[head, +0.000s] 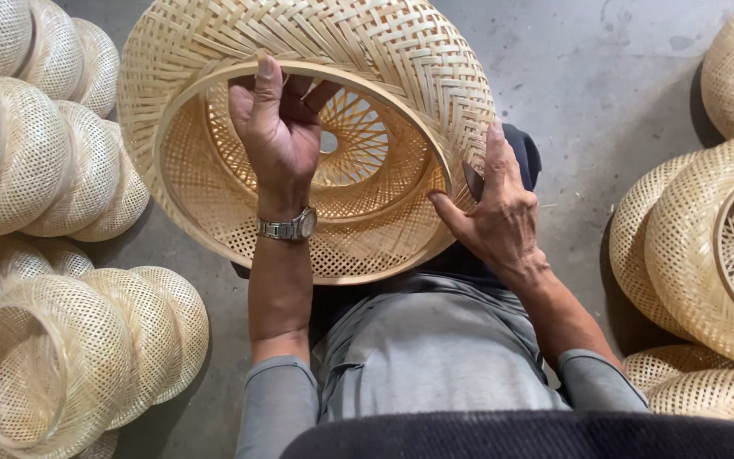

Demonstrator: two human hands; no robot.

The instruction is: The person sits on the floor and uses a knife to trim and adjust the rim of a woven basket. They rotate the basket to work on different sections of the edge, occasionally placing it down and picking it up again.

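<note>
1. You hold a large woven bamboo lampshade (299, 136) over your lap, above the grey concrete floor (605, 76), its wide open mouth tipped towards you and slightly down.

2. Your left hand (278, 127), a metal wristwatch (289, 226) on its wrist, reaches into the mouth. Its fingers curl over the far side of the smooth bamboo rim hoop (172, 127) and are closed on it.

3. Your right hand (499, 208) rests on the near right side of the shade. The fingers lie spread on the outer weave and the thumb presses inside the hoop, so the wall is pinched between them.

4. The shade's axis runs from the mouth to the small round opening (327, 141) at the crown, pointing away from you. The spokes of the weave fan out around that hole.

5. The step in hand looks like checking or seating the rim hoop. Any next move seems to call for turning the shade by the hoop while both hands keep even pressure on the thin weave.

6. Stacks of finer woven shades (44, 170) lie on the floor to your left, and open-weave ones (707, 246) to your right, well apart from your hands.
</note>
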